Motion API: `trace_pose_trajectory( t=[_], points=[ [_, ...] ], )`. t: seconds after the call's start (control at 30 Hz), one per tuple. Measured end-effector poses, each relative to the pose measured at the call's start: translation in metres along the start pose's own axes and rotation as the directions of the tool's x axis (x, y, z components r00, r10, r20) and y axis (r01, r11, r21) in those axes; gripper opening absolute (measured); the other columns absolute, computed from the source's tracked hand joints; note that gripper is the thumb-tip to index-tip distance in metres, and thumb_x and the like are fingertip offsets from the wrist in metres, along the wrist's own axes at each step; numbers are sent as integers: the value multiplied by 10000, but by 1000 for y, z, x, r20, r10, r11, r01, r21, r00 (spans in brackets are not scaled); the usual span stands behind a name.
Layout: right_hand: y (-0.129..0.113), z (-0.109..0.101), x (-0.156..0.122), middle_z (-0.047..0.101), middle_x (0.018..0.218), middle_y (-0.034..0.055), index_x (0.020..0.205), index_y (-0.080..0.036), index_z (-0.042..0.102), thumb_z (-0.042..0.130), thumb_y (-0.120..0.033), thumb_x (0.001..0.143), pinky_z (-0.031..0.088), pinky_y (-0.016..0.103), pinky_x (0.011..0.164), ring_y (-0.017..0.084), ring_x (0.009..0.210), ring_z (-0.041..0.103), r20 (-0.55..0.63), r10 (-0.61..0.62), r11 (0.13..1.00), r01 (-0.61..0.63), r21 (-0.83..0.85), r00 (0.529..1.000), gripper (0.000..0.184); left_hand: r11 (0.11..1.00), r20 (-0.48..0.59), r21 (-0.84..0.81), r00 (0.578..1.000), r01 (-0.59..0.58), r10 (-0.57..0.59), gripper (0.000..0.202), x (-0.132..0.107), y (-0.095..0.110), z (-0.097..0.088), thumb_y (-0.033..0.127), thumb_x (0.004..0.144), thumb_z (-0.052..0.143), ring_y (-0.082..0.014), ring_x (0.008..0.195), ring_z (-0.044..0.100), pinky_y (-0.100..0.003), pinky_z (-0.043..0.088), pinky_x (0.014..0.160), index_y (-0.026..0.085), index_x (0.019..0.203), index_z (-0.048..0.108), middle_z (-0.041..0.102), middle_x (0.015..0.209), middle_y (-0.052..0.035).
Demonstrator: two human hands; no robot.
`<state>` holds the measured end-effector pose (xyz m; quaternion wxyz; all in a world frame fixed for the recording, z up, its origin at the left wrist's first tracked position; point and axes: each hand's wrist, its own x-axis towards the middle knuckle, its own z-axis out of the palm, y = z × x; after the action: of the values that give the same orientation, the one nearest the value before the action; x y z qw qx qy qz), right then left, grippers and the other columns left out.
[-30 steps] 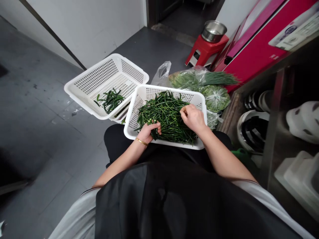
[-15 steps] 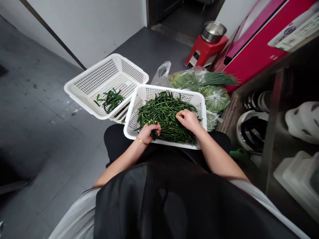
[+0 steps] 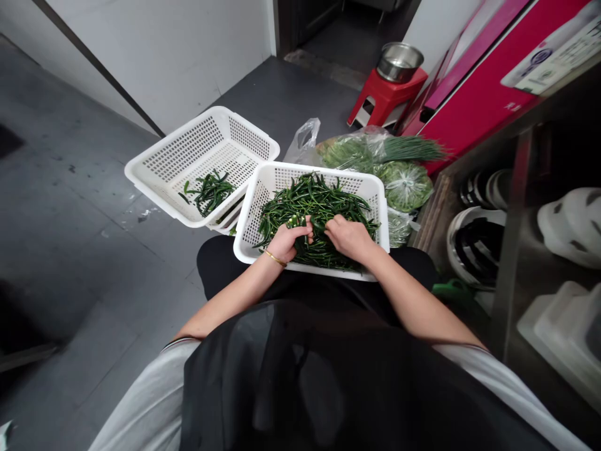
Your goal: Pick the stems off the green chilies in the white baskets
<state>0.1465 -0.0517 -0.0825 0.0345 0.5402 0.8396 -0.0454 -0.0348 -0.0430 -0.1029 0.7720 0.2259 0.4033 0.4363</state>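
Observation:
A white perforated basket [image 3: 381,216] rests on my lap, heaped with long, thin green chili peppers [image 3: 314,194]. My left hand [image 3: 287,241], with a gold bracelet at the wrist, is closed around a small bunch of green chilies; their pale stem ends [image 3: 295,221] show above the fingers. Close to its right, my right hand [image 3: 350,238] is pinched, with dark green chili at its fingertips, partly hidden by the fingers. Both hands are over the pile. To the left, a second white basket [image 3: 164,153] holds a smaller heap of green chilies [image 3: 212,193].
Behind the lap basket lie plastic bags of greens [image 3: 404,185] and a bundle of thin green stalks [image 3: 413,148]. A metal pot [image 3: 400,62] stands on a red stool [image 3: 389,94]. Shelves with stacked dishes [image 3: 479,244] run along the right, beside a pink-red cabinet [image 3: 493,106].
My right hand has moved left and slightly down, towards my left hand. My left hand, still holding its bunch, has shifted right and a little up, so the two are now close together.

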Motion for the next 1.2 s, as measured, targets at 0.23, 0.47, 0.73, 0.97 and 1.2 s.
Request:
trace_pose_trajectory(
  t=[0.23,0.47,0.73,0.97,1.2],
  points=[
    [-25,-2,-6,622,762,20,966,-179,539,357,-275,956,407,243,589,146,633,594,101,-25,828,-36,560,995,206,859,120,335,922,-387,369,378,-24,5,7,146,627,753,-132,737,604,-266,487,699,171,997,678,690,839,-25],
    [-8,-4,-10,617,1004,83,1015,-209,600,391,-466,950,446,296,662,201,784,634,77,203,934,-217,284,976,338,934,89,148,945,-325,314,394,-23,19,-18,165,666,737,-122,687,610,-240,486,614,179,1044,626,679,835,-26],
    [9,18,6,588,1065,77,1011,-215,654,435,-330,947,444,269,724,183,880,631,147,134,981,-153,121,980,256,991,60,12,989,-135,134,389,-21,12,-39,115,605,729,-172,713,660,-210,466,514,139,968,592,666,740,-42],
    [8,4,6,628,1039,86,1026,-206,670,458,-340,934,446,287,702,208,879,638,193,89,995,-97,32,977,268,990,39,14,990,-139,138,395,-13,12,-39,141,602,732,-141,673,642,-205,464,520,161,965,578,666,752,-25],
    [15,15,-1,648,1095,90,1092,-218,629,436,-351,950,437,281,707,215,927,645,127,115,985,-130,116,985,273,909,45,353,974,-223,222,343,-9,14,-44,123,593,746,-151,694,654,-203,456,524,155,902,602,670,742,-26]
  ],
)
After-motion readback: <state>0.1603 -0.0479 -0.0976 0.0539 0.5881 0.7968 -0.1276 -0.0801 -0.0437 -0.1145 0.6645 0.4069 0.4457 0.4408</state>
